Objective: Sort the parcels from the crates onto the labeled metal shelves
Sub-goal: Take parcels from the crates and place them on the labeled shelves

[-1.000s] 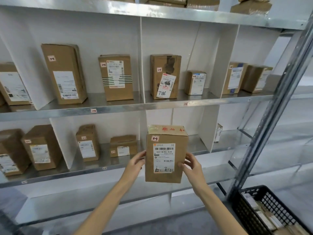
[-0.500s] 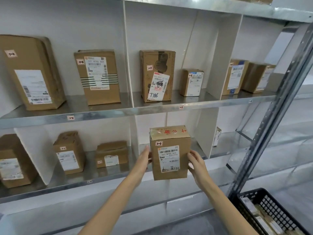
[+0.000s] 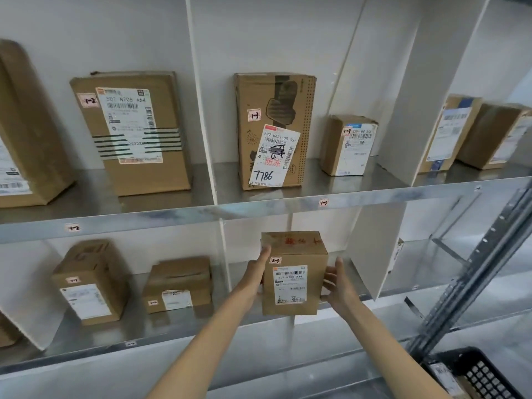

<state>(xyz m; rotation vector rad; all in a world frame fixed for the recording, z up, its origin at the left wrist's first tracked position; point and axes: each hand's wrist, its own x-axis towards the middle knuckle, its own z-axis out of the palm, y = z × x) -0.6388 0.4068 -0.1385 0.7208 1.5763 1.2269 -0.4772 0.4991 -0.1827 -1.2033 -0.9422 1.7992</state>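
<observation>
Parcel [image 3: 293, 273] is upright, label facing the camera, w/ a small "2-3" sticker at its top-left corner and red writing on top. It sits between both hands in front of the lower shelf [image 3: 115, 332], in the bay just right of the divider [image 3: 226, 254] and directly under the "1-3" tag [image 3: 324, 202] on the upper shelf [image 3: 172, 217]. Can't tell if its base touches the lower shelf or hangs just above the front edge. L hand [image 3: 257, 270] lies flat on the parcel's left side, fingers straight and pointing up to the top edge, not wrapped round. R hand [image 3: 338, 286] presses the right side the same way, fingers extended upward, thumb near the lower front corner. Both forearms reach in from the bottom of the view. On the upper shelf: a big box [image 3: 135, 131] marked "1-2" left of the divider line, then a tall box [image 3: 273, 131] marked "1-3" w/ "7786" handwritten on its label, and a small box [image 3: 348, 145] beside it, apart. Two more boxes [image 3: 472, 133] stand in the next bay right. Lower shelf, left bay: two boxes [image 3: 89, 280] [image 3: 178, 283] side by side, not touching. Black crate [image 3: 486, 375] at bottom right, w/ parcels inside, near the grey post [image 3: 475, 277].
</observation>
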